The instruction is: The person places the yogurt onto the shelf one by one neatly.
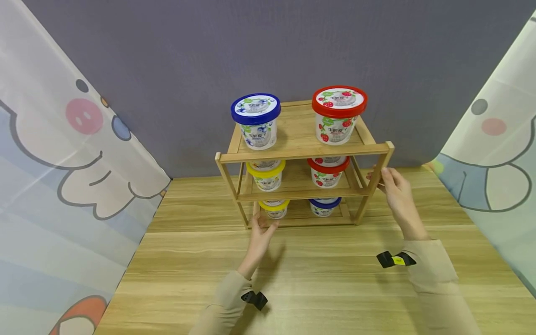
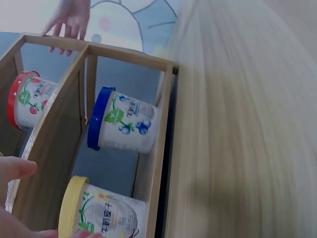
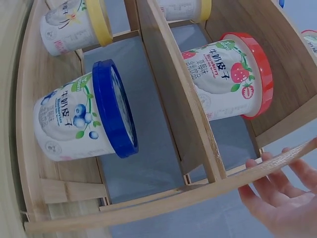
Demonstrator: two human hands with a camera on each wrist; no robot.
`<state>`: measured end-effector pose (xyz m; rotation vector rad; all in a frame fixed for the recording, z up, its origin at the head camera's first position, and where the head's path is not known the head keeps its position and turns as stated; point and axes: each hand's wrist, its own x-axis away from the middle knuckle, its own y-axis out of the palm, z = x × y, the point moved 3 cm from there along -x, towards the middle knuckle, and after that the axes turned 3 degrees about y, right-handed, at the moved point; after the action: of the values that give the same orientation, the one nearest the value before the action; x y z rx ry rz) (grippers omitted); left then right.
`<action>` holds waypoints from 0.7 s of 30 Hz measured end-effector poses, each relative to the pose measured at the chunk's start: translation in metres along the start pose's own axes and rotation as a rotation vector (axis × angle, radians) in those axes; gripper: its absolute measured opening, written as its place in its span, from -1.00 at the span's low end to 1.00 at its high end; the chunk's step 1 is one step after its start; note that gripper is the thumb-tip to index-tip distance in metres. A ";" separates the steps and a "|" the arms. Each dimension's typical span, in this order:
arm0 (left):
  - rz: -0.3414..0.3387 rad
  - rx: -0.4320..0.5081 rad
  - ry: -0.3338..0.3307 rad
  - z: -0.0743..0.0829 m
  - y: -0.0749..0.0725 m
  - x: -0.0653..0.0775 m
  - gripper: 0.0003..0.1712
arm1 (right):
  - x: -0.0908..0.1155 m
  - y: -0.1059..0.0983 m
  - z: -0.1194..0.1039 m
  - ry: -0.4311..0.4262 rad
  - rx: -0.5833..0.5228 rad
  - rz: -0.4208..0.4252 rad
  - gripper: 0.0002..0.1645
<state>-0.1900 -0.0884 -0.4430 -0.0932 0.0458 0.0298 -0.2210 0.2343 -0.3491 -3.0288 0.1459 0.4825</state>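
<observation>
A three-tier wooden rack (image 1: 301, 191) holds paper tubs with coloured lids. My right hand (image 1: 395, 186) grips its right front post, fingertips curling past the wood in the right wrist view. At the lower left front, my left hand (image 1: 260, 235) is spread, thumb and fingers apart, just before the bottom yellow-lidded tub (image 2: 111, 213). Beside that tub on the bottom tier stands a blue-lidded blueberry tub (image 3: 74, 119). The middle tier carries another yellow-lidded tub (image 1: 268, 180) and a red-lidded strawberry tub (image 3: 223, 79).
On the top tier stand a blue-lidded tub (image 1: 257, 123) at left and a red-lidded tub (image 1: 338, 116) at right. The rack rests on a wood-grain table (image 1: 326, 279) against a grey wall panel (image 1: 188, 70). Cartoon-printed curtains (image 1: 37, 223) hang at both sides.
</observation>
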 end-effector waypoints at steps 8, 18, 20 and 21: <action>-0.063 -0.219 0.101 -0.005 -0.017 0.006 -0.54 | 0.016 -0.003 0.000 0.018 0.421 0.008 -0.39; -0.125 -0.551 0.301 0.008 -0.053 0.013 -0.70 | 0.041 -0.012 0.011 -0.007 0.625 -0.093 -0.51; -0.123 -0.632 0.314 0.011 -0.061 0.013 -0.67 | 0.045 -0.015 0.014 -0.012 0.665 -0.115 -0.53; -0.121 -0.672 0.333 0.013 -0.065 0.014 -0.66 | 0.047 -0.016 0.017 -0.018 0.682 -0.124 -0.53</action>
<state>-0.1738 -0.1516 -0.4246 -0.7728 0.3625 -0.0931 -0.1799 0.2479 -0.3786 -2.3488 0.0945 0.3542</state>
